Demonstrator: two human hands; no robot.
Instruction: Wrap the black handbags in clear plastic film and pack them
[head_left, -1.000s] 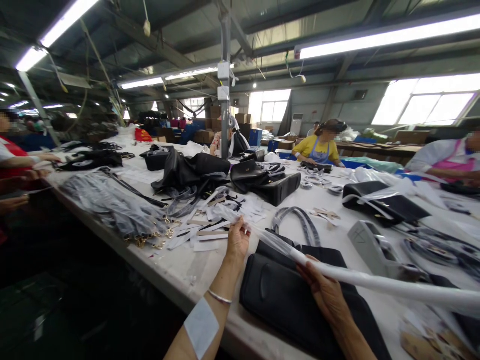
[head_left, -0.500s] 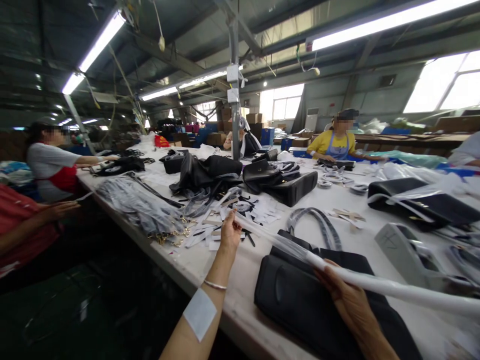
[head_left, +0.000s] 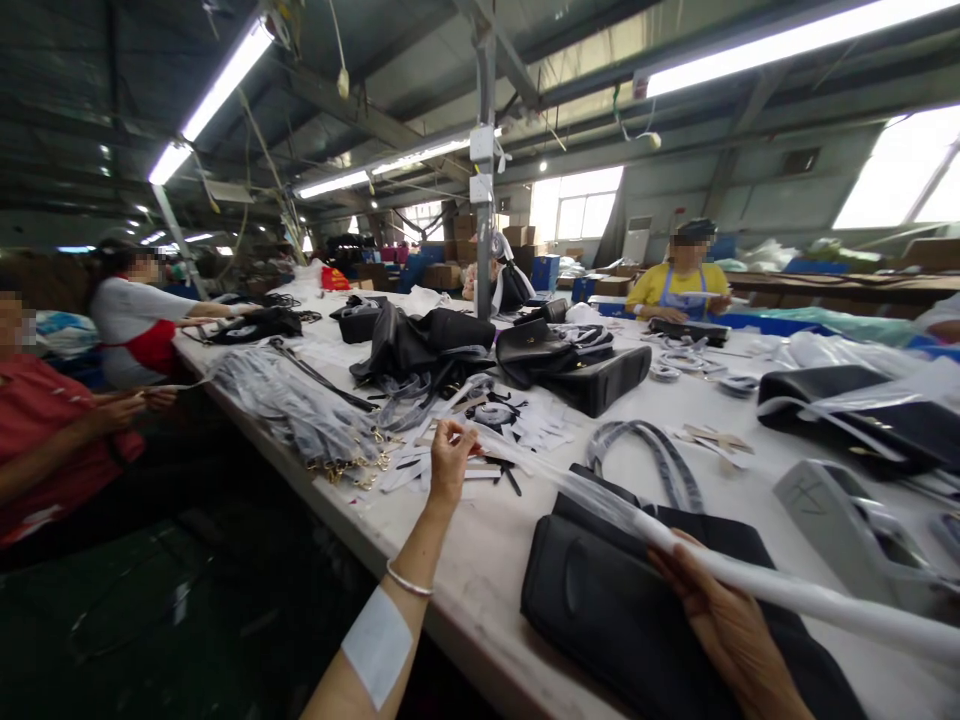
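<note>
My left hand pinches the far end of a long strip of clear and white plastic wrap, stretched tight across the table. My right hand grips the same strip nearer to me, where it turns into a white roll running off to the right. Under the strip lies a black handbag, flat on the white table, with its wrapped handles lying behind it.
Wrapped straps with gold clasps, paper tags and more black bags cover the table. A grey tape dispenser stands at the right. People sit at the left and across the table.
The view has swung to the left, showing more of the people there. My left hand has drawn the strip's end a little further away; my right hand keeps its grip.
</note>
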